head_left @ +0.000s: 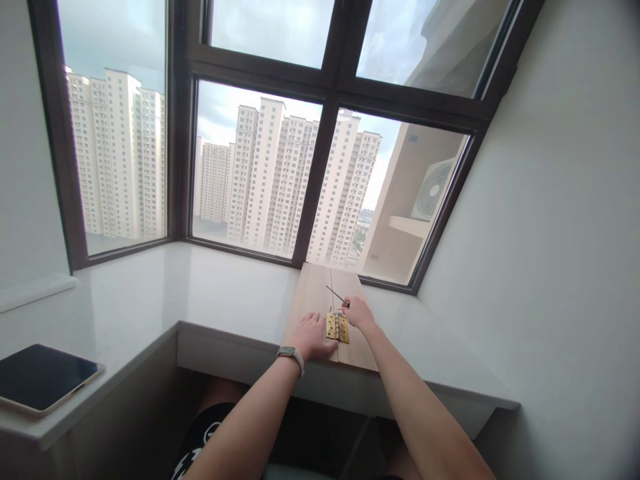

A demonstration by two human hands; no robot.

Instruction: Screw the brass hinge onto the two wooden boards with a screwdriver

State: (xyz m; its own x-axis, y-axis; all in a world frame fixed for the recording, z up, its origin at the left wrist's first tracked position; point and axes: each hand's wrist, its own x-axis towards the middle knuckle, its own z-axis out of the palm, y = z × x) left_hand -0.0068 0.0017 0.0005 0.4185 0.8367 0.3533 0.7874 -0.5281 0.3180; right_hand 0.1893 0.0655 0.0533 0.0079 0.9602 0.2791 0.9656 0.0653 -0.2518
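Observation:
Two light wooden boards (311,290) lie side by side on the white sill, with a narrow seam between them. A brass-coloured hinge (337,328) rests opened flat across that seam. My left hand (313,337) lies spread on the left board, its thumb by the hinge's lower edge. My right hand (359,312) is closed around the handle of a screwdriver (337,295), whose shaft points up and left over the boards. Several small dark screws (339,311) appear near the hinge's top edge, too small to make out well.
A white windowsill (225,293) runs under the dark-framed windows. On its left end lies a tablet (45,377) with a dark screen. A white wall (540,233) rises at the right. The sill's front edge drops off above my legs.

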